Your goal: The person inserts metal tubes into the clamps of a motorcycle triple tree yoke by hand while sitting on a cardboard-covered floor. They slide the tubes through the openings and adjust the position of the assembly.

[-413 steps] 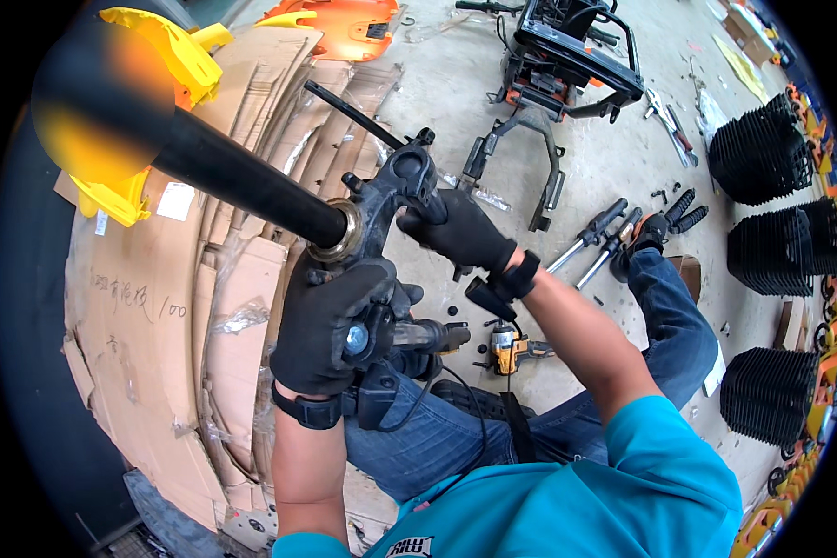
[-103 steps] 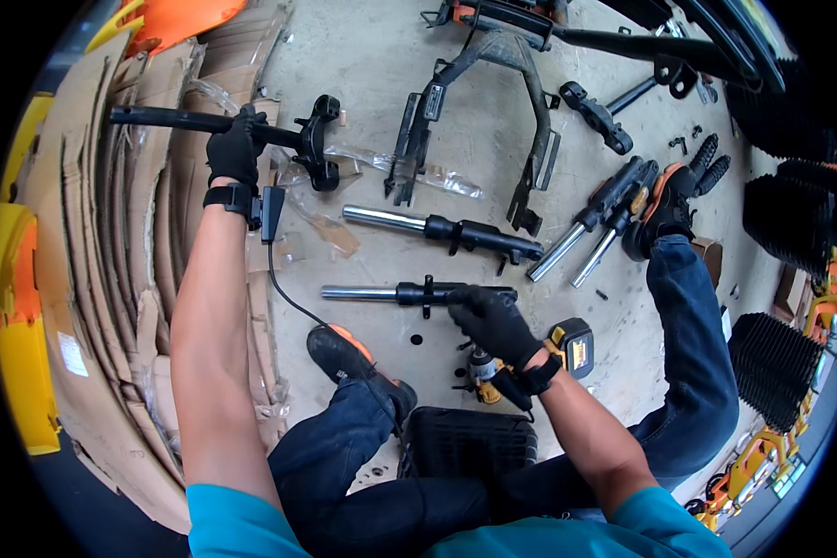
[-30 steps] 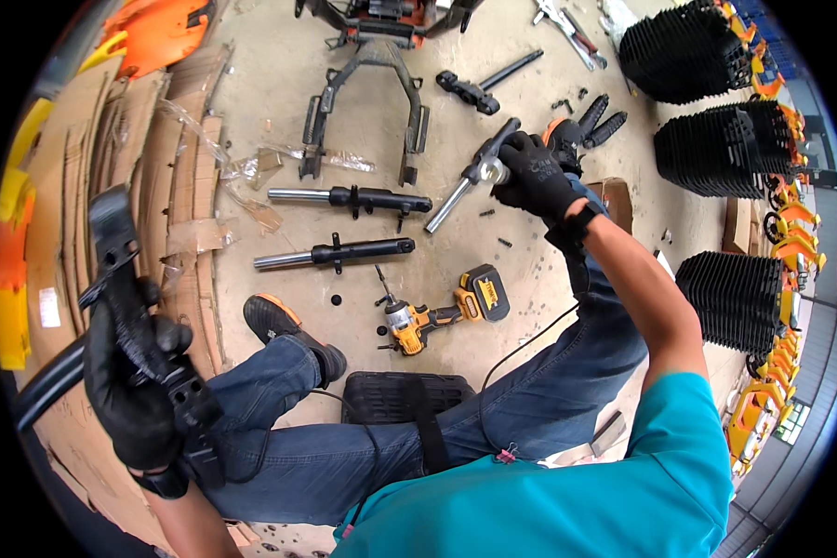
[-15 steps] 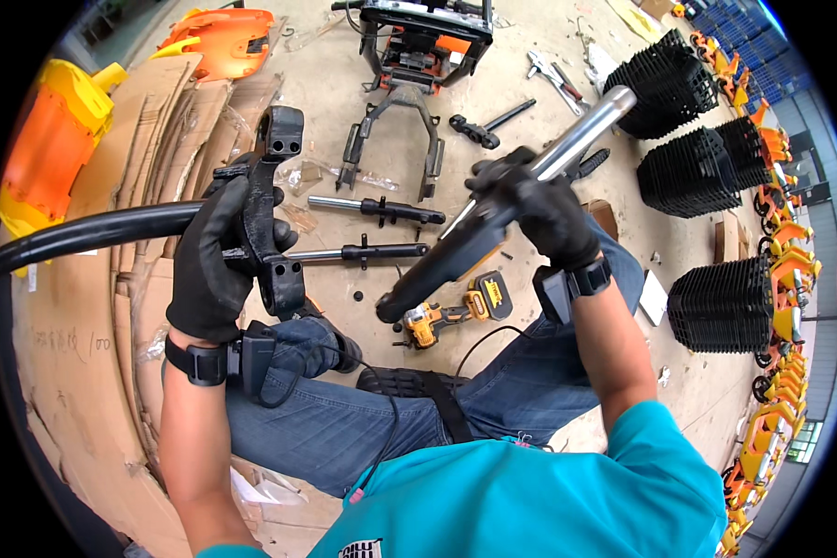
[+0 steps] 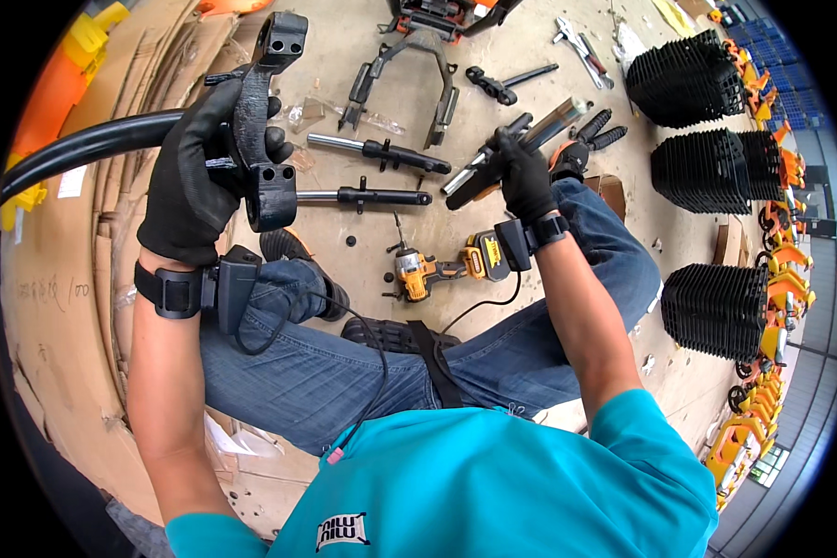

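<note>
Head view: left grip (image 5: 191, 181), gloved, clenched around a black fork crown (image 5: 265, 139) with a long black tube (image 5: 84, 149) running off to its left, raised above the knees. Right grip (image 5: 523, 177), gloved too, closed on a fork leg (image 5: 511, 149), black below and silver at the tip, held up and to the right of the crown, well apart from it. Below the right grip, on the floor: a yellow cordless driver (image 5: 442, 268); between the two grips, two more fork legs (image 5: 377, 172). Probably best: keep the crown steady, turn an open clamp bore toward the leg, line up the leg's end squarely, slide in without forcing.
</note>
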`<state>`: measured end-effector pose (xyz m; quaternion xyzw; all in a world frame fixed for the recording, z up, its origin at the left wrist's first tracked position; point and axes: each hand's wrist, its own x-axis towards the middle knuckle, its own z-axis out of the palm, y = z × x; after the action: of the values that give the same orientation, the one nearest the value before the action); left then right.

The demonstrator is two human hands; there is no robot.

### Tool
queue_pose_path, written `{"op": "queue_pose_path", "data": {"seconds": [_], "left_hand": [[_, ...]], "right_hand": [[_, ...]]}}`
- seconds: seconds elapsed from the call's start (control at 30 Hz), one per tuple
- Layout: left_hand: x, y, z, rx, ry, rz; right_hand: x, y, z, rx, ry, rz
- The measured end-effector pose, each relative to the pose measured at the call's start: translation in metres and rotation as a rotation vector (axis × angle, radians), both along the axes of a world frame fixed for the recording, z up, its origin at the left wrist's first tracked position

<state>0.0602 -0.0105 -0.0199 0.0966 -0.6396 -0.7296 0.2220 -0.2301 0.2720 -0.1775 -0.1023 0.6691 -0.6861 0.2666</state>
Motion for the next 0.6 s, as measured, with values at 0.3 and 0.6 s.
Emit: {"op": "queue_pose_path", "data": {"seconds": [0.3,0.6], "left_hand": [[-0.005,0.014,0.003,-0.124,-0.060,-0.030],[-0.007,0.012,0.003,-0.043,-0.083,-0.023]], "right_hand": [[0.002,0.032,-0.071,-0.001,-0.050,0.028],[0.005,0.048,-0.034,0.143,0.061,0.125]]}}
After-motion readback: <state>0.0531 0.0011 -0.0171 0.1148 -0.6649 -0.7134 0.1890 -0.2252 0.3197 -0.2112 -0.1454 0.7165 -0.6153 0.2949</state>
